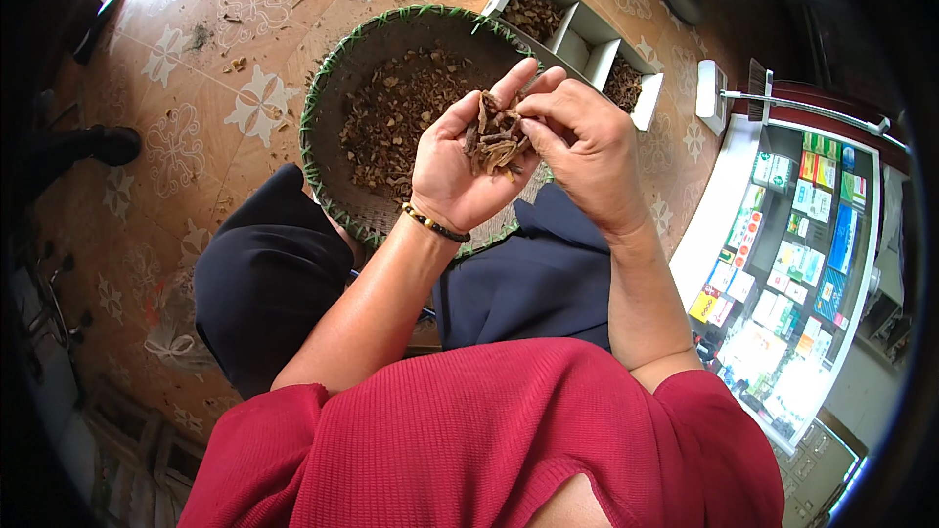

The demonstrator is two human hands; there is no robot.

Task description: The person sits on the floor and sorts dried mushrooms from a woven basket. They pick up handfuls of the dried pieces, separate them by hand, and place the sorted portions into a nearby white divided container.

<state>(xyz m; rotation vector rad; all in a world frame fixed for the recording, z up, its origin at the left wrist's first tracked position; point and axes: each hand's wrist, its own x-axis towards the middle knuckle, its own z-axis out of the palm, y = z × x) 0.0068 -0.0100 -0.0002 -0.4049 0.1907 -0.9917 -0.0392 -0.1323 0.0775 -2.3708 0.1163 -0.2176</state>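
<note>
My left hand (466,172), palm up and cupped, holds a small heap of dried brown root or bark pieces (497,139). From the right, my right hand (587,132) reaches over the palm, its thumb and forefinger pinched at the edge of that heap; whether a piece is between the fingertips is hard to tell. Both hands are above the right part of a round woven basket (314,183) with green lacing on its rim. Inside the basket lie many loose dried brown pieces (396,125), spread over its left and middle part.
Beyond the basket stands a divided white box (587,33) with dried pieces in two compartments. A glass display case (796,264) with many small boxes is on the right, near a long-handled broom (759,92). Scraps dot the tiled floor (249,22). A clear plastic bag (180,341) lies left.
</note>
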